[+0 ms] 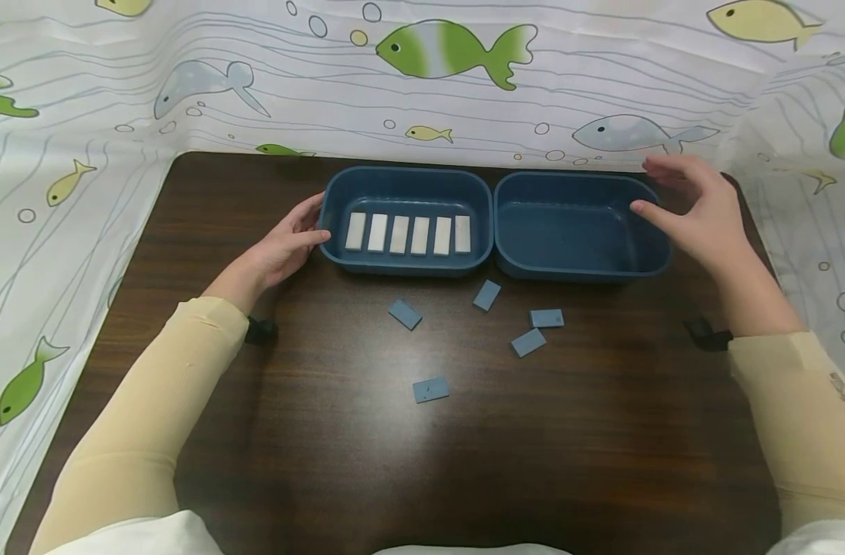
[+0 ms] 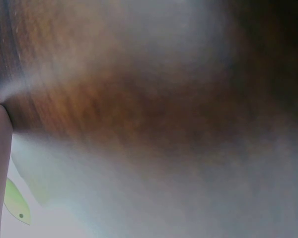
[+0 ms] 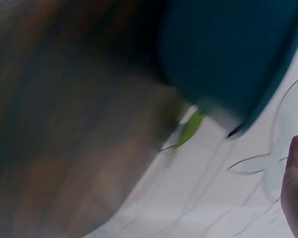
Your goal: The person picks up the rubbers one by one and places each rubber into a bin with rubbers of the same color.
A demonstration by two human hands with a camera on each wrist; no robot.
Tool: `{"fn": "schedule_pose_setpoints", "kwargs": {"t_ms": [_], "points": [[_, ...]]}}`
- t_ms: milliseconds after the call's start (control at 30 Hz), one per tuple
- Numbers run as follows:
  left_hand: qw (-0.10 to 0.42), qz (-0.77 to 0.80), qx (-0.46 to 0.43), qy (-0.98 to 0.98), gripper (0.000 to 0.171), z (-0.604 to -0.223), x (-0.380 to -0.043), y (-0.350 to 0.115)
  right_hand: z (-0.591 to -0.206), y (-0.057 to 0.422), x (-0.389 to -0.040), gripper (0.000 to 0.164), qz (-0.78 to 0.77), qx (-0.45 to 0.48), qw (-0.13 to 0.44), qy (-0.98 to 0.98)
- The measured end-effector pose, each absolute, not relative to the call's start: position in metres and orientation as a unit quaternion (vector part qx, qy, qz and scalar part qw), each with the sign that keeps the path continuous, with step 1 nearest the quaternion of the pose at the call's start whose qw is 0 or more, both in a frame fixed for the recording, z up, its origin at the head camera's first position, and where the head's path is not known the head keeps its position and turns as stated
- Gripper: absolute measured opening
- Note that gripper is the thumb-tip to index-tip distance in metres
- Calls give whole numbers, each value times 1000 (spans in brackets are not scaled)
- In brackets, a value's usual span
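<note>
In the head view, my left hand (image 1: 287, 240) is at the left end of a dark blue oval-cornered bin (image 1: 405, 269). Its thumb lies across the rim and the fingers extend along the outer wall, partly hidden by it. Several white rectangular blocks (image 1: 398, 234) stand in a row inside that bin. A second blue bin (image 1: 582, 275) sits right beside it, with nothing inside. At that bin's right end my right hand (image 1: 703, 208) hovers, fingers spread from the thumb, holding nothing. The right wrist view shows the bin's side (image 3: 223, 54) near the right hand's fingers.
Several small blue-grey blocks (image 1: 431, 389) lie scattered on the dark wooden table (image 1: 311, 432) in front of the bins. A white fish-patterned curtain (image 1: 450, 100) closes off the back and both sides.
</note>
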State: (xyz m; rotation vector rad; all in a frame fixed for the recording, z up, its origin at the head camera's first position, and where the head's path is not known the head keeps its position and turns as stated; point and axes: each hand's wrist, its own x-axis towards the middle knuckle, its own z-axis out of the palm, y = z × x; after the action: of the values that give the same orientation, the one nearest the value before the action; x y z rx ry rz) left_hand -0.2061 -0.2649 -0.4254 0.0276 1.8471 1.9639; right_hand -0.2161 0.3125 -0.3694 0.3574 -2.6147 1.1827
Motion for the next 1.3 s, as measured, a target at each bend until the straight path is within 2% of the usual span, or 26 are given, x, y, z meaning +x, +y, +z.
{"fn": "schedule_pose_setpoints", "kwargs": {"t_ms": [433,800,1100,1300], "points": [[221,715,13,663,76,-426,-205,-264,-407,356,-205,58,476,13,85,-875],[222,716,16,661,76,-423,-204,-264,-424,358,-197,63,501,-4,-3,-866],[227,704,9,672,76,-418,-204,-263,-430,352,-190,58,730,10,-33,-682],[238,696,26,677,75,-414,-199,-268,-434,348,-189,56,784,3,-45,-619]]}}
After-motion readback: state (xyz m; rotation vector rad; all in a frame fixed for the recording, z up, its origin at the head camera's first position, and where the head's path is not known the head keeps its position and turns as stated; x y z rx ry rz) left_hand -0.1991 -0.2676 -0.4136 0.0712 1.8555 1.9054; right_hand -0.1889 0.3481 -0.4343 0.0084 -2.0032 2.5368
